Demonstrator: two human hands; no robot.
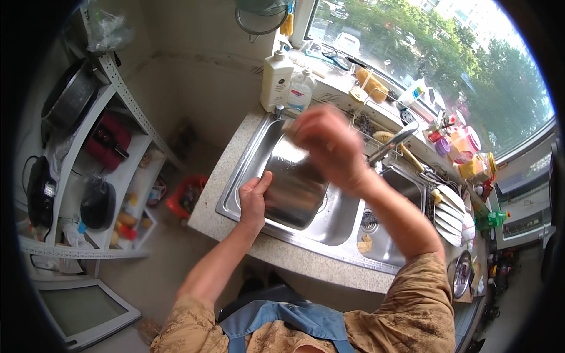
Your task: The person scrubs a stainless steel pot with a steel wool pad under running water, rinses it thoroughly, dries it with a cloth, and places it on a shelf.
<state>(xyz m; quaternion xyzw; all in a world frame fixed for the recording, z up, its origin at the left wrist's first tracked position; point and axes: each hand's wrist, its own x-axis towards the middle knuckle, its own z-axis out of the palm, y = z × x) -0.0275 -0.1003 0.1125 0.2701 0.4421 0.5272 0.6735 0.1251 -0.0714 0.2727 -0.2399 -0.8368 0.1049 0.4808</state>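
A flat metal board or tray (293, 189) with rounded corners lies tilted in the left basin of a stainless steel double sink (340, 220). My left hand (254, 198) grips its left edge, the thumb on its upper face. Above its far end is my right hand (329, 143), blurred and curled; something small seems to stick out at the fingertips, but what it is cannot be told. The faucet (393, 143) stands just right of that hand. A piece of tan material (365, 243) lies in the right basin near the drain (369, 220).
Behind the sink's left corner stand a white pump bottle (276, 81) and a clear soap bottle (301, 90). White plates (449, 214) stand in a rack to the right. A metal bowl (462, 274) is at the right counter. Shelves (106, 176) with pots and appliances are at the left.
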